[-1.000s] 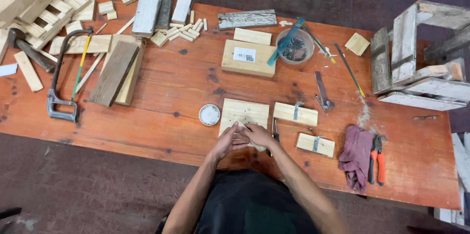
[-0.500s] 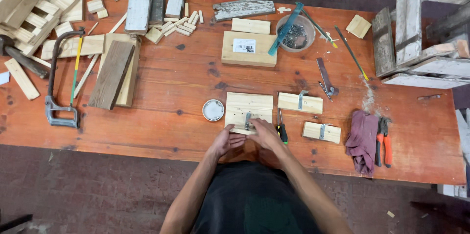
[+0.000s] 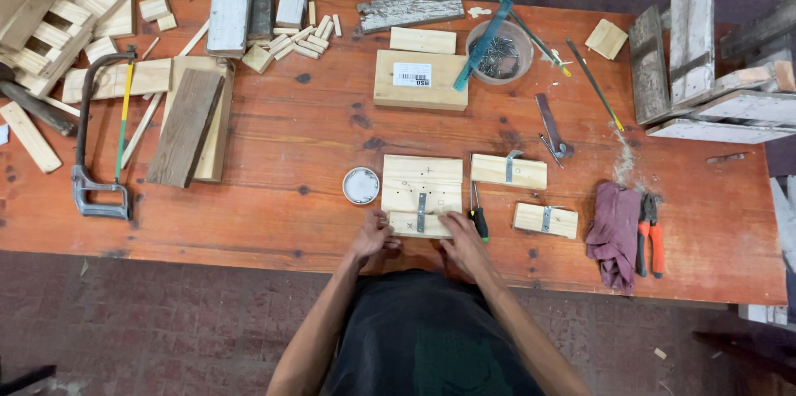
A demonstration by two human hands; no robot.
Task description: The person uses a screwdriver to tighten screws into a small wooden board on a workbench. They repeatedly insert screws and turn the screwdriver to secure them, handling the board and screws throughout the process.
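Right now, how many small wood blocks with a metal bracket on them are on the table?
3: one block with a metal strap under the person's hands, one right of the square board, one near the maroon rag. Others may be hidden.

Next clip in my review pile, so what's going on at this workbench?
A person stands at an orange wooden table with both hands on a small wooden strip joined by a metal bracket to a square board. The left hand holds its left end, the right hand its right end. A screwdriver lies just to the right and a round tin lid to the left.
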